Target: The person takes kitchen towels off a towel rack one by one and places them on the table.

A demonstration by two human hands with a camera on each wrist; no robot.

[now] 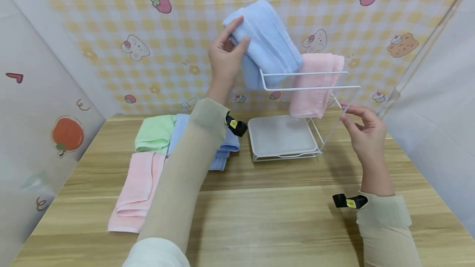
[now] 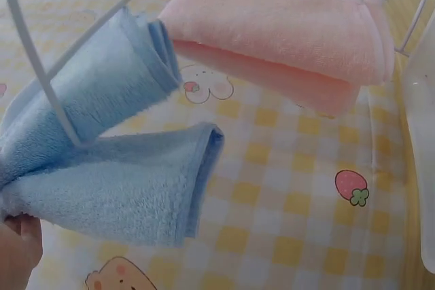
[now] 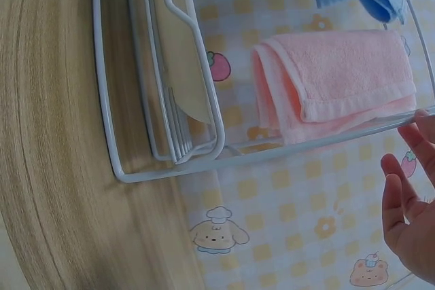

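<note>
A folded light-blue towel (image 1: pixel 265 38) is pinched between the thumb and fingers of my left hand (image 1: pixel 225 59). It hangs at the left end of a white wire rack (image 1: pixel 339 87), its lower edge overlapping the upper bars. In the left wrist view the blue towel (image 2: pixel 115 185) parts into two flaps, one on each side of a wire. A pink towel (image 3: pixel 340 73) is draped over the rack's top, to the right of the blue one. My right hand (image 1: pixel 367 129) holds the rack's right-side wire between thumb and fingertips, the other fingers loosely bent.
A pale tray (image 1: pixel 282 135) sits in the rack's base. To the left on the wooden table (image 1: pixel 267 221) lie a folded green towel (image 1: pixel 154 133), another blue towel (image 1: pixel 222 153) and another pink towel (image 1: pixel 135 184). A patterned cloth (image 1: pixel 178 73) hangs behind.
</note>
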